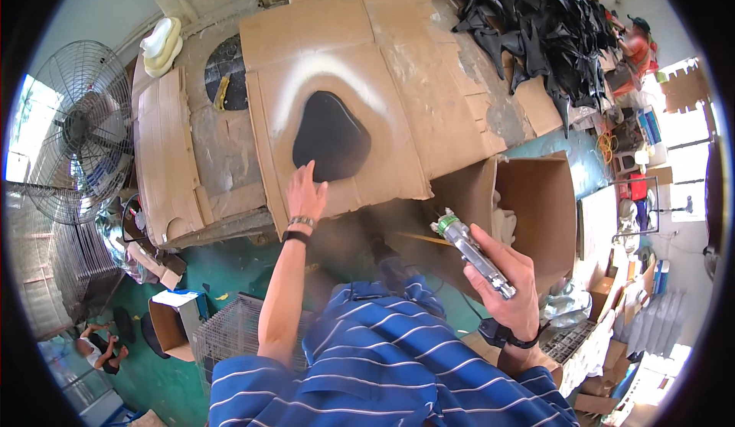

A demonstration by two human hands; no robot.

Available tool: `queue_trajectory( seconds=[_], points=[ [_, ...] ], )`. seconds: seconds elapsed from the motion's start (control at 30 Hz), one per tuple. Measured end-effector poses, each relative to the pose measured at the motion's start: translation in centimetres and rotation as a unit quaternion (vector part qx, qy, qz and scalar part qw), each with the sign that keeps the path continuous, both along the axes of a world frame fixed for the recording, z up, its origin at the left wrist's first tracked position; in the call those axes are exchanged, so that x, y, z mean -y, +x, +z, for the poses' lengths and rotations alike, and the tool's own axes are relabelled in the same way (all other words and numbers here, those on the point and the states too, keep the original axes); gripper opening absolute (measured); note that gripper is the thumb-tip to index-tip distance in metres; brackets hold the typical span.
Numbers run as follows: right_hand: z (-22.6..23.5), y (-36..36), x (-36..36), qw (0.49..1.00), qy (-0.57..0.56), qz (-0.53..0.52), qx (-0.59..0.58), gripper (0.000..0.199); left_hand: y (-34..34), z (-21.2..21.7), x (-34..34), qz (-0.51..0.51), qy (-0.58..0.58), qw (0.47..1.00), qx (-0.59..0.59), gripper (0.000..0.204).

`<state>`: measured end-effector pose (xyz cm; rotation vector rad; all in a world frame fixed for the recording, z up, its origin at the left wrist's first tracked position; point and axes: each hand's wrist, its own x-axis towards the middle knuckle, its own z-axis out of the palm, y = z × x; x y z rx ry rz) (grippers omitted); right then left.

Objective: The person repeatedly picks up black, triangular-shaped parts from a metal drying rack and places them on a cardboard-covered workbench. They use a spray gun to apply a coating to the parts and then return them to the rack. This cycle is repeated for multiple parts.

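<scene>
A smooth black panel [331, 138], rounded and roughly triangular, lies on a sheet of cardboard [394, 168] with a white arc of spray around its far side. My left hand [305, 195] is at the panel's near-left edge, fingers stretched out and the fingertips touching or just at the edge. Off to the right of the cardboard, my right hand [503, 271] is wrapped around a metal spray gun [473, 249] with a green ring near its front end. The gun points up and left, toward the table.
A large open cardboard box [540, 216] stands right of the table. Black pieces [528, 29] are heaped at the far right. A big fan [80, 128] stands at left, a wire cage [230, 331] below. Other people [637, 50] are in the background.
</scene>
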<state>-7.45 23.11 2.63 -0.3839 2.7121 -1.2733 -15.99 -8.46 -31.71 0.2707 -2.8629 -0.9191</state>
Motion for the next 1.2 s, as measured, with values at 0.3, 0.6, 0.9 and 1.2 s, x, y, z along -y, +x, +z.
queue_trajectory(
  seconds=[0.3, 0.6, 0.9, 1.2],
  points=[
    [-0.4, 1.8, 0.2, 0.994, -0.017, 0.083, 0.075, 0.060, 16.3, -4.7, 6.8, 0.088, 0.069, 0.989, 0.101, 0.034],
    [-1.6, 1.2, 0.7, 0.998, -0.035, -0.049, 0.001, 0.050, 26.5, -10.3, 8.5, 0.156, 0.095, 0.953, 0.241, 0.027],
    [-0.9, 4.4, -1.8, 0.996, -0.009, -0.024, 0.086, 0.051, 30.8, -16.5, 9.6, 0.174, 0.090, 0.918, 0.345, 0.032],
    [-1.5, 3.9, -1.0, 0.994, -0.057, -0.082, 0.048, 0.049, 29.9, -17.0, 9.8, 0.143, 0.137, 0.927, 0.319, 0.031]
  ],
)
